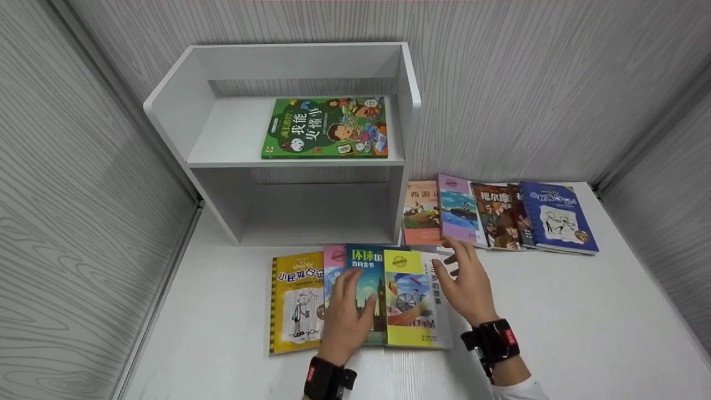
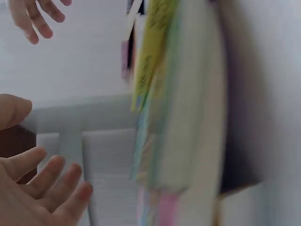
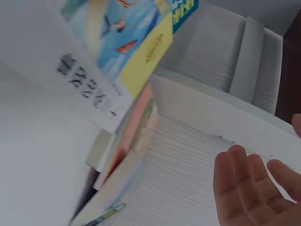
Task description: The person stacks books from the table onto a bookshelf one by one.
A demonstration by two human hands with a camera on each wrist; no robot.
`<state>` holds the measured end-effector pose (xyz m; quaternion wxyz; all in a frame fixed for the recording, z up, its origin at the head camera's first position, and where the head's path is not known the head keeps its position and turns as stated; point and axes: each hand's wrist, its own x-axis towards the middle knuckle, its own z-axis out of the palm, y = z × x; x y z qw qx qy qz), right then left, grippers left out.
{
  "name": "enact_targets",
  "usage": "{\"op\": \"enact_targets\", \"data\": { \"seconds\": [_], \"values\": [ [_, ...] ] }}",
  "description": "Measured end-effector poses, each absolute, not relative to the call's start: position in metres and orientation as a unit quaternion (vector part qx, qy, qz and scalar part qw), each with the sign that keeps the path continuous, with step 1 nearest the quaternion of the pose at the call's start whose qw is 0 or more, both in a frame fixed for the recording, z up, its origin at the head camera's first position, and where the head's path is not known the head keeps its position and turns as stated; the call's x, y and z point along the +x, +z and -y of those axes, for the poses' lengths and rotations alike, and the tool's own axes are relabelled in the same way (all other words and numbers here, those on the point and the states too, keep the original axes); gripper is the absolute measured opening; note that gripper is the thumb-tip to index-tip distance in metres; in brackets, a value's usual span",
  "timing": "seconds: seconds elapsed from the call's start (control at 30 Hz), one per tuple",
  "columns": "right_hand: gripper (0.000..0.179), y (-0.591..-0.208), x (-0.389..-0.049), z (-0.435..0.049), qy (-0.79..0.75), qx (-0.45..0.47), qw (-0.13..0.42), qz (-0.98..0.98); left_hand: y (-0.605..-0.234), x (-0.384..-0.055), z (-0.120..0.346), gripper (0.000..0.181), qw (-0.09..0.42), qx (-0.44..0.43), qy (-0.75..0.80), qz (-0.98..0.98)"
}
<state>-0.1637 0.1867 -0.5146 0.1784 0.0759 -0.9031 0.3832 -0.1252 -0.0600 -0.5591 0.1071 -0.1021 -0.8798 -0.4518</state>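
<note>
My left hand [image 1: 345, 323] is over the front row of books, its fingers loosely bent above the teal book with a clock tower [image 1: 373, 286]. The right hand [image 1: 470, 286] hovers by the right end of that row, next to the yellow-and-white book [image 1: 408, 335]. Neither hand holds anything; in the left wrist view the fingers [image 2: 70, 200] are spread apart from the book edges. A yellow cartoon book [image 1: 300, 311] lies leftmost, overlapped by a pink-topped book [image 1: 334, 256]. In the right wrist view, relaxed fingers [image 3: 247, 188] show beside the shelf.
A white two-tier shelf [image 1: 222, 133] stands behind the row, with a green picture book [image 1: 328, 128] lying on its upper level. Right of it lean an orange book [image 1: 422, 216], a purple-edged book [image 1: 460, 208], brown books [image 1: 497, 214] and a blue cartoon book [image 1: 558, 216].
</note>
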Motion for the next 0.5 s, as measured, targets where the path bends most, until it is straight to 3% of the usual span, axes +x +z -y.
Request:
{"op": "enact_targets", "data": {
  "seconds": [0.27, 0.5],
  "values": [
    [0.057, -0.558, -0.142, -0.197, 0.382, -0.016, 0.072, 0.921, -0.577, -0.115, 0.037, 0.053, 0.025, -0.102, -0.386, 0.917],
    [0.063, -0.577, -0.131, -0.196, 0.366, -0.071, 0.018, 0.928, -0.58, -0.114, 0.025, 0.06, 0.011, -0.093, -0.344, 0.934]
  ]
}}
